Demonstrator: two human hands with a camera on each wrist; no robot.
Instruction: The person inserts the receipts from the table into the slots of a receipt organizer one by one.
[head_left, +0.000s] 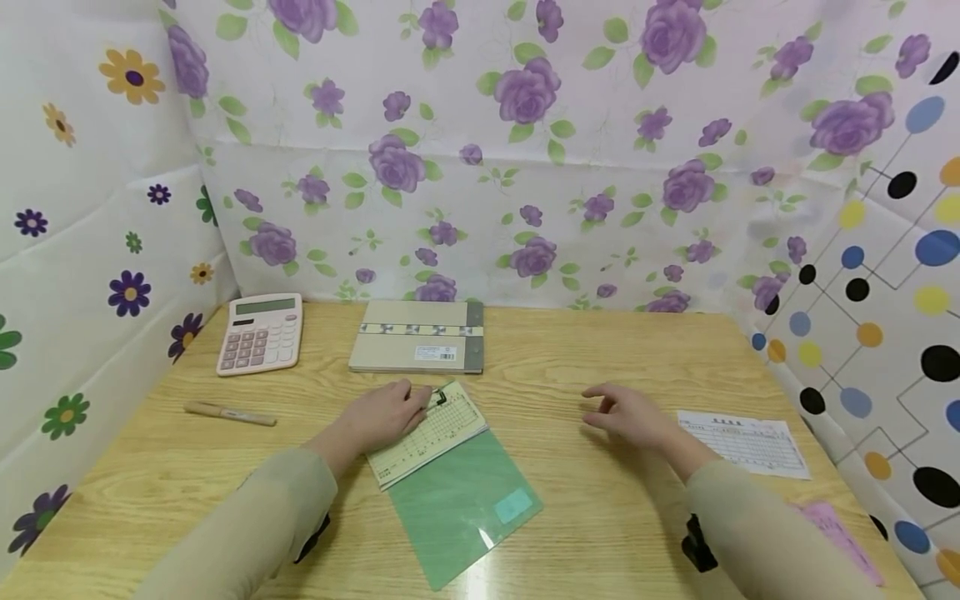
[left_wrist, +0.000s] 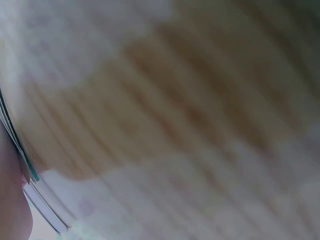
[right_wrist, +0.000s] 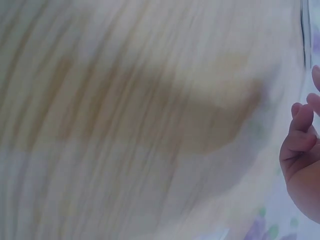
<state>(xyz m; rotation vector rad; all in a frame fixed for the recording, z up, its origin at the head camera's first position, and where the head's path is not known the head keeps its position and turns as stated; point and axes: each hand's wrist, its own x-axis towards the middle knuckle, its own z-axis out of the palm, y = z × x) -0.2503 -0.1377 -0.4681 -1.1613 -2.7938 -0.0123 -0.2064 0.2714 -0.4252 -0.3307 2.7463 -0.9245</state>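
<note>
My left hand (head_left: 378, 417) lies over the upper left of a translucent green file folder (head_left: 457, 504), fingers bent near a black clip (head_left: 438, 398); the thumb is hidden from the head view. Clipped to the folder is a yellowish printed form (head_left: 442, 433). In the left wrist view, the folder's green edge (left_wrist: 31, 172) shows edge-on beside a part of the hand (left_wrist: 12, 200), and the hand appears to grip it. Loosely bent and holding nothing, my right hand (head_left: 633, 417) hovers over the table; its fingers also appear at the right wrist view's edge.
A pink calculator (head_left: 262, 335) and a pen (head_left: 229, 413) lie on the left. Behind the folder is a beige binder (head_left: 416, 337). At right are a white printed form (head_left: 750, 446) and pink paper (head_left: 843, 537). Patterned cloth walls (head_left: 480, 208) border the wooden table (head_left: 592, 542).
</note>
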